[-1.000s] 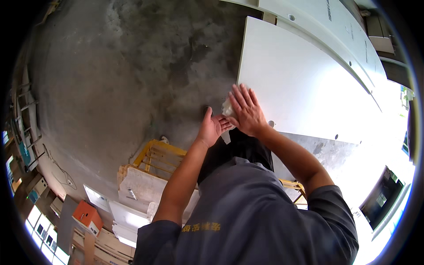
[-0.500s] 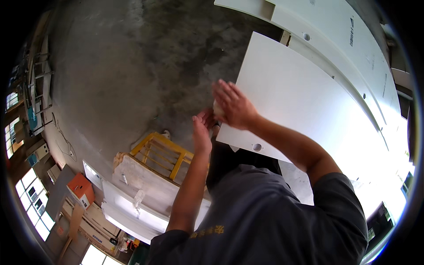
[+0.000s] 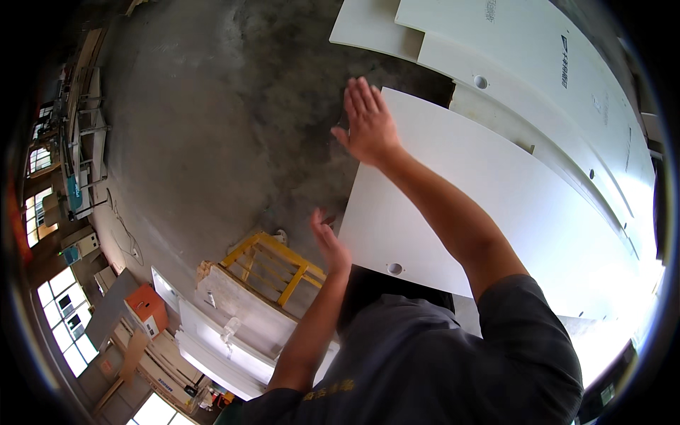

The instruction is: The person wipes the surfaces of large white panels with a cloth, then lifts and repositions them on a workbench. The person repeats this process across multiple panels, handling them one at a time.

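A large white panel [image 3: 510, 212] with a small round hole [image 3: 394, 268] near its lower corner lies over the concrete floor. My right hand [image 3: 368, 124] is flat with fingers spread at the panel's upper left corner; whether it touches the panel is unclear. My left hand [image 3: 329, 244] is lower, open and edge-on, just beside the panel's left edge. Neither hand holds anything. My grey shirt [image 3: 425, 361] hides the panel's near end.
More white panels [image 3: 538, 64] with small holes lie overlapped beyond the first. A yellow wooden frame [image 3: 273, 263] stands on white boards [image 3: 227, 326] at lower left, near an orange box [image 3: 145, 306]. Bare grey concrete floor [image 3: 205, 127] spreads to the left; windows and shelving line the far left.
My hands were together at the panel's near corner. They have parted: the right hand rose along the panel's left edge, while the left stayed lower by the edge.
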{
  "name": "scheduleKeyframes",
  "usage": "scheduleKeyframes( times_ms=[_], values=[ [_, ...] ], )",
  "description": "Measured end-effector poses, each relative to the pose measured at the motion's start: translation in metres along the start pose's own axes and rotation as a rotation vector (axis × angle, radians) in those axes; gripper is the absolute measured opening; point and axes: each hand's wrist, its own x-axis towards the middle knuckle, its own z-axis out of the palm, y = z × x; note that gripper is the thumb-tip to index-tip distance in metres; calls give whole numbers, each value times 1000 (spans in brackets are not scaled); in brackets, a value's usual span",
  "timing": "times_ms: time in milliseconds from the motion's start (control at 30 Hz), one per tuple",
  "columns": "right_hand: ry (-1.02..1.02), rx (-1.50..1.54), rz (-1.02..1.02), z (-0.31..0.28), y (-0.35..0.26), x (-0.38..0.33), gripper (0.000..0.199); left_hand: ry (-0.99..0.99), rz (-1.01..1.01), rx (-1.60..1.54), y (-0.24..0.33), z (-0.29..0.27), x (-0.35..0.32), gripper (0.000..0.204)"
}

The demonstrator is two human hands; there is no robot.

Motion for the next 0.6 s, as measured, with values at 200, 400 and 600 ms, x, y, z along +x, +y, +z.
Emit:
scheduleKeyframes(
  times_ms=[200,400,600],
  values=[
    [75,41,283,-7,120,-68,82,-52,-29,117,4,1,-3,59],
    [26,-246,1017,-3,352,-267,82,-149,-27,326,12,4,-8,61],
    [70,38,305,-2,54,-11,84,-175,-43,476,12,0,-1,65]
  ],
)
